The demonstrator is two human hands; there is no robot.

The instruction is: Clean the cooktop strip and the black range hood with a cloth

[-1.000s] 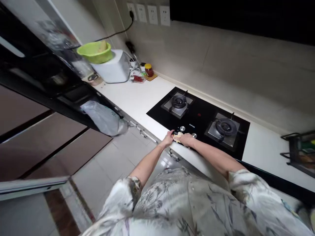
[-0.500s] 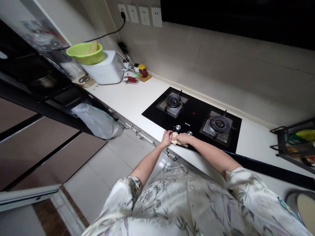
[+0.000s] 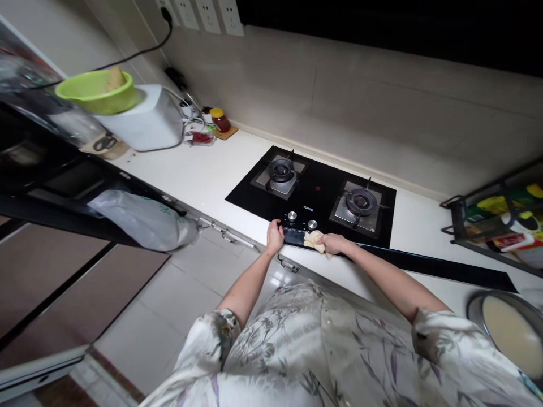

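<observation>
A long, narrow black panel (image 3: 424,264) lies along the front of the counter, overlapping the near edge of the black gas cooktop (image 3: 314,198). My left hand (image 3: 275,236) is closed around the panel's left end. In my right hand (image 3: 333,243) is a bunched cream cloth (image 3: 314,240), pressed on the panel's surface a short way right of my left hand. Just behind the cloth are two silver knobs (image 3: 292,216) on the cooktop. The fingertips of my right hand are partly hidden by the cloth.
On the left, a green basin (image 3: 97,93) sits on a white appliance (image 3: 148,121), near a yellow-lidded jar (image 3: 219,120). A grey plastic bag (image 3: 144,220) hangs at the counter's edge. To the right are a black rack (image 3: 458,223) and a pot of pale liquid (image 3: 511,333).
My right hand has slid the cloth rightward along the panel, away from my left hand. The left hand keeps its hold at the panel's end. My view has turned to the right.
</observation>
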